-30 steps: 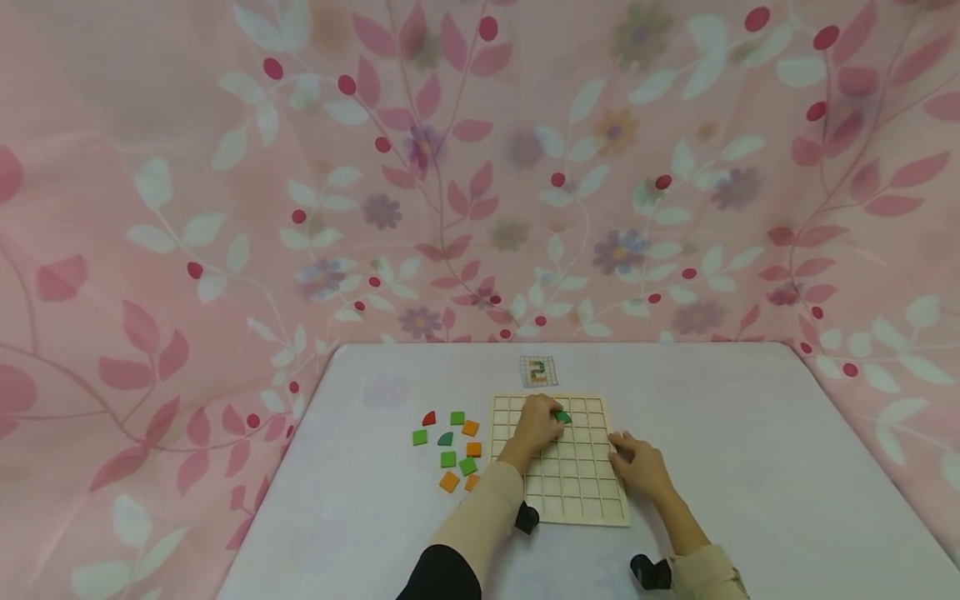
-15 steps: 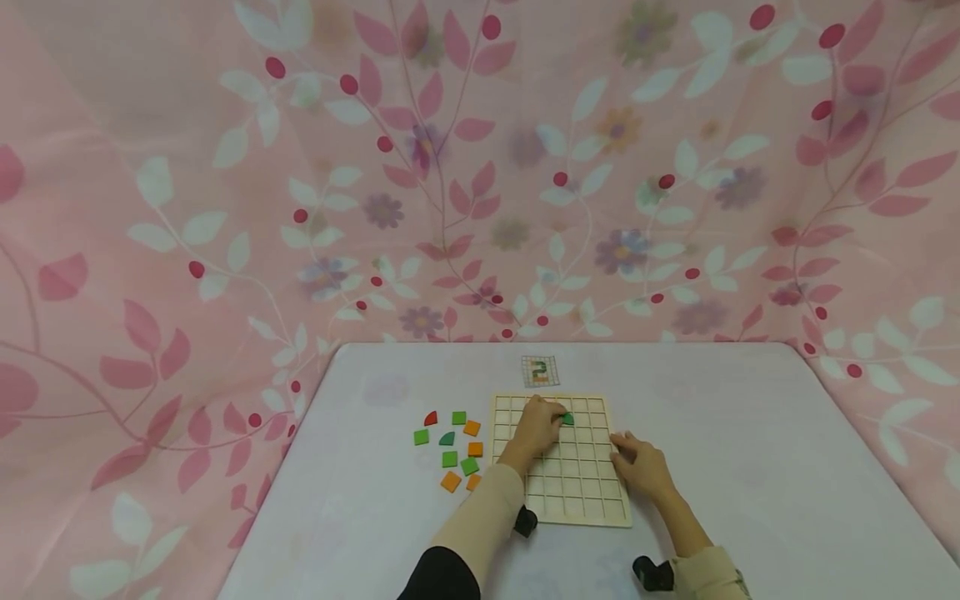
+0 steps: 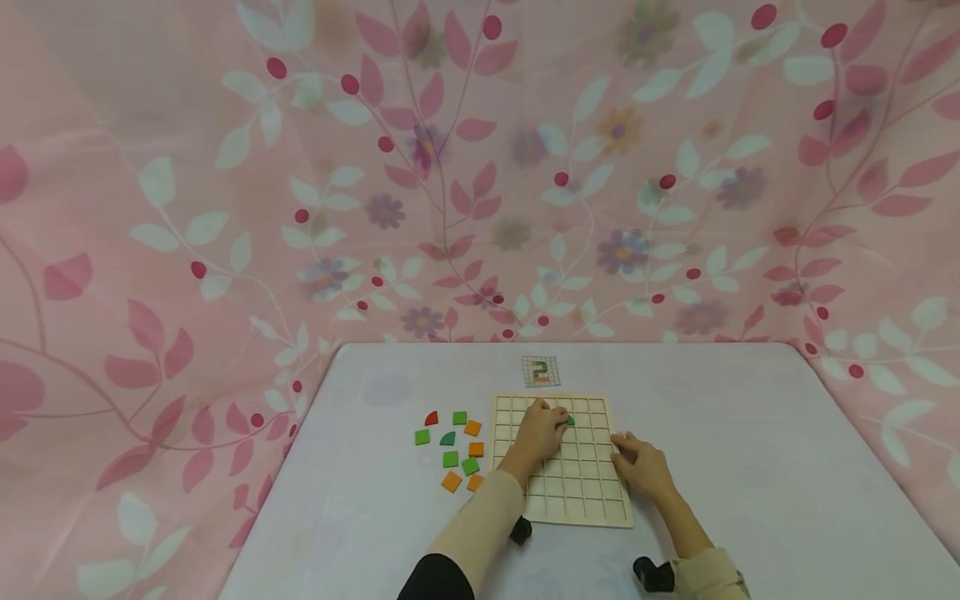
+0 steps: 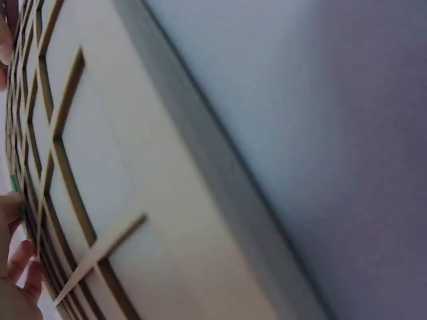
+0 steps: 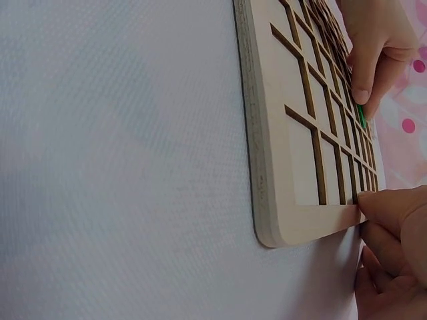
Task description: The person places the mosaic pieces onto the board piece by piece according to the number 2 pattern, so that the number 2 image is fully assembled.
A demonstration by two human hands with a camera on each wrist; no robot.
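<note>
A pale wooden grid board (image 3: pixel 581 503) lies on the table. My left hand (image 3: pixel 538 433) reaches over its upper half and pinches a green quarter-round tile (image 3: pixel 571 421) at the squares. In the right wrist view the green tile (image 5: pixel 361 117) shows as a thin edge under the left thumb and finger. My right hand (image 3: pixel 647 472) grips the board's right edge, its thumb side on the rim and the other fingers curled beside it, as the right wrist view shows. The left wrist view has the left fingers (image 4: pixel 20 283) at its edge, beside a sliver of green.
Left of the board lie loose tiles: a red quarter-round (image 3: pixel 431 418), a dark green quarter-round (image 3: pixel 447 438), several light green squares (image 3: pixel 450 459) and orange squares (image 3: pixel 452 482). Behind the board is a small gridded picture card (image 3: pixel 541 372). A pink floral cloth (image 3: pixel 480 208) hangs behind the table.
The left hand has shifted slightly toward the right and nearer, and its fingers now cover more of the green tile. The right hand stays at the board's edge.
</note>
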